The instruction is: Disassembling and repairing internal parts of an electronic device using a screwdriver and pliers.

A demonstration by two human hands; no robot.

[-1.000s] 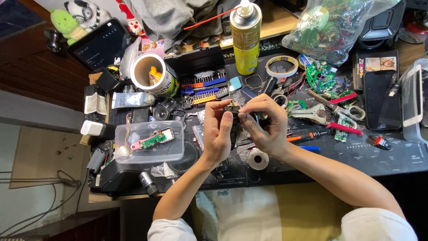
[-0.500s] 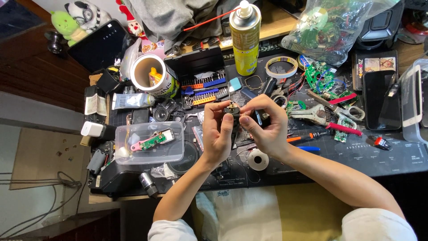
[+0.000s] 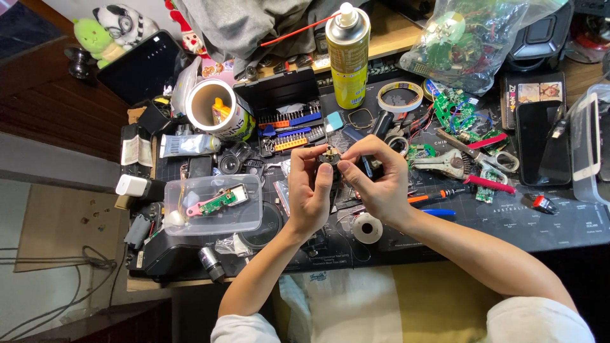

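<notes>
Centre of frame: my left hand point(image 3: 309, 194) and right hand point(image 3: 379, 181), fingers closed together on a small dark component point(image 3: 330, 156), above the cluttered bench point(image 3: 508, 219); clear plastic box point(image 3: 213, 204) lies at left.

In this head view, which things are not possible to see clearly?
- Small dark part: mostly covered by the fingers of the left hand and right hand.
- Clear case: cut by the right edge.
- Bag of boards: cut by the top edge.

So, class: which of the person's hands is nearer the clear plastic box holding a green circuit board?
Left. The left hand is just right of the clear plastic box; the right hand lies farther right.
</notes>
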